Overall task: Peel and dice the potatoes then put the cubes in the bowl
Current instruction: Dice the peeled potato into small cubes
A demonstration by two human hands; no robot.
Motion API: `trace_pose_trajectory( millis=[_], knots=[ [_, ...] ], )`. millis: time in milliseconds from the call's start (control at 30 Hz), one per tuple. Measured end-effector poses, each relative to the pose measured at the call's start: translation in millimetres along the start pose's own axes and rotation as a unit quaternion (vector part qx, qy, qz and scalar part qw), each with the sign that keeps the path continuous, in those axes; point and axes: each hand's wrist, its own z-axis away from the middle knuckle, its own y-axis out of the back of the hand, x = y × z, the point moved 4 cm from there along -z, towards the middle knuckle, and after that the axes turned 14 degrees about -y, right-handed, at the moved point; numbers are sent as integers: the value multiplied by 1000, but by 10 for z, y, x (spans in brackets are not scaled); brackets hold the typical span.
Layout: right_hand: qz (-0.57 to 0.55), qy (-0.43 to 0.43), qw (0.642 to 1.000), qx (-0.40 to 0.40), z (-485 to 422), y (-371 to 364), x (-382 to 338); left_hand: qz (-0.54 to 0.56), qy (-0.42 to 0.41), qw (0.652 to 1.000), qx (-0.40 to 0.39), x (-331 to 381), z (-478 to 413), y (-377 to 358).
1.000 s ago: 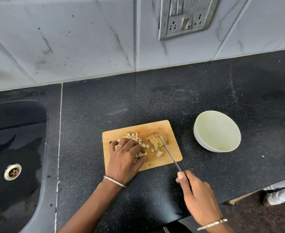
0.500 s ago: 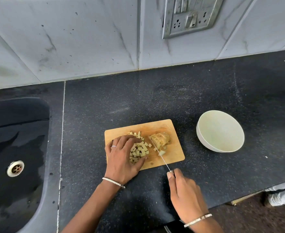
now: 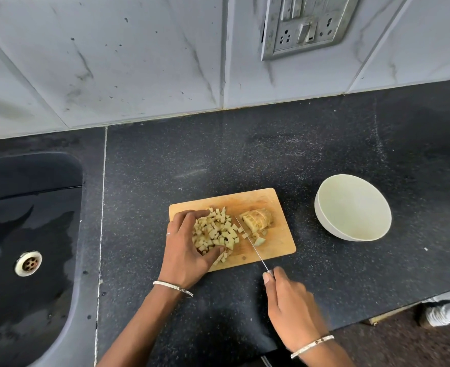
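Wooden board, 1 bowl, left grip curled around 1 cube pile, right grip clenched around 1 knife.

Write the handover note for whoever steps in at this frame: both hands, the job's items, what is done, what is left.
Left hand: on the cutting board, fingers and thumb curled round the pile of potato cubes.
Right hand: grips the knife, blade running across the board between the cubes and the scored potato piece.
Bowl: right of the board, empty.
Done: most of the potato is diced.
Left: dice the last piece, then move all the cubes into the bowl.
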Motion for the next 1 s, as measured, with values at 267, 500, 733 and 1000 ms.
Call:
trace_pose_trajectory(
  millis=[267,500,733,1000],
  knots=[
    [-96,7,994,-53,-21,-216,-169,-4,3,1000,-27,-51,-17,-29],
    [-116,23,992,-46,9,-225,-312,-9,3,1000,-28,-25,-23,-28],
    [-73,67,995,8,22,-183,-359,13,-5,1000,-11,15,-8,-16],
    [-83,88,990,74,38,41,-190,2,-25,999,34,210,-105,-18]
  ],
)
